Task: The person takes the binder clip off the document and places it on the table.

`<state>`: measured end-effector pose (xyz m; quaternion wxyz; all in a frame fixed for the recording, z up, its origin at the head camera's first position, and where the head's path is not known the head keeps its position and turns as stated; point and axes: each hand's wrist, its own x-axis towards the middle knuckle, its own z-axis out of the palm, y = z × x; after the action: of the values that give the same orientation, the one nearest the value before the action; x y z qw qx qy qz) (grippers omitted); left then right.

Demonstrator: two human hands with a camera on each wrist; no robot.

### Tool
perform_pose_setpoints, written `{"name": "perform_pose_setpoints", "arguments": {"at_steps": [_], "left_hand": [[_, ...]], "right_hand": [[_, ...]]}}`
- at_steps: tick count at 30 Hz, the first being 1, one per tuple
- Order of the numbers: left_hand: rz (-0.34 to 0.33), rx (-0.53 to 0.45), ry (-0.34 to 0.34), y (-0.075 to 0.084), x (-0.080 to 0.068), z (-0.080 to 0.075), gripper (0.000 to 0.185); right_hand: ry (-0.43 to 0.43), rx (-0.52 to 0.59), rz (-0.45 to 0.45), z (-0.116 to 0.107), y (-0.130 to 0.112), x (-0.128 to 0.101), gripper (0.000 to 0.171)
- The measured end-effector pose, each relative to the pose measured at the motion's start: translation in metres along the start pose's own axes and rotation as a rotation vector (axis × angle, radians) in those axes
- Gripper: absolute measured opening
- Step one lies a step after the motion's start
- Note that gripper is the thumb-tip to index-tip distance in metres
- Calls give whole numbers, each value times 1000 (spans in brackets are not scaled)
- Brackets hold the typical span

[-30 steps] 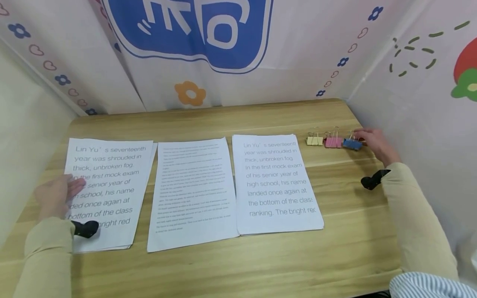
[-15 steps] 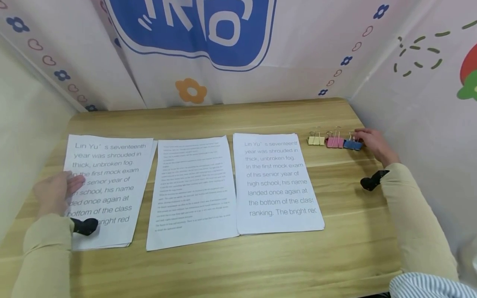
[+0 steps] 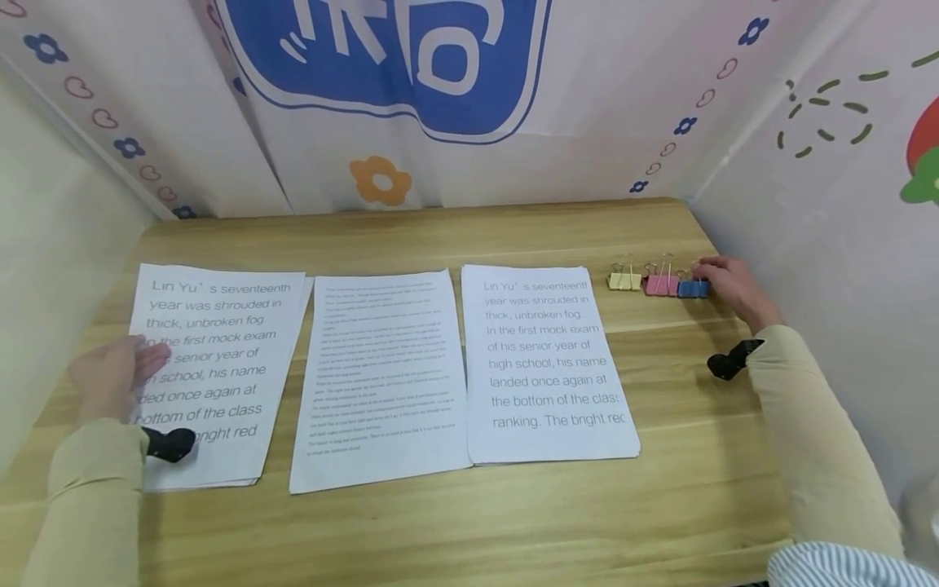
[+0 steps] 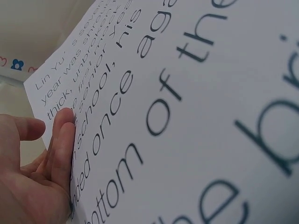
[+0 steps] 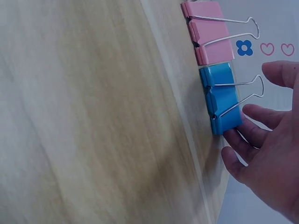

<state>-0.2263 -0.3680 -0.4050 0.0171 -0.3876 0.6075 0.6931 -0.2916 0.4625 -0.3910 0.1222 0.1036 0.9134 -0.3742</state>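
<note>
The right hand (image 5: 268,154) lies with fingers loosely spread, fingertips touching the blue binder clip (image 5: 221,102) but not gripping it; this clip sits at the table's far right, rightmost in a row with a pink clip (image 3: 661,284) and a yellow clip (image 3: 624,280). The left hand (image 3: 113,377) rests flat on the left paper stack (image 3: 220,326). All three stacks lie unclipped, so clipping looks not yet begun.

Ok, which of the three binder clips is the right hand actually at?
The blue binder clip, at the right end of the row. The right hand has its fingertips against it; the pink clip and yellow clip sit untouched further left.
</note>
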Motion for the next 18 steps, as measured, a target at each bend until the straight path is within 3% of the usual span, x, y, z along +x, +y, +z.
{"name": "perform_pose_setpoints", "arguments": {"at_steps": [8, 13, 18], "left_hand": [[-6, -14, 12, -2, -5, -5, 69], [-1, -9, 21, -3, -9, -6, 71], [25, -54, 45, -4, -13, 6, 60]], "right_hand": [[56, 35, -40, 2, -4, 8, 70], [28, 35, -55, 1, -13, 10, 78], [25, -26, -50, -3, -21, 7, 82]]}}
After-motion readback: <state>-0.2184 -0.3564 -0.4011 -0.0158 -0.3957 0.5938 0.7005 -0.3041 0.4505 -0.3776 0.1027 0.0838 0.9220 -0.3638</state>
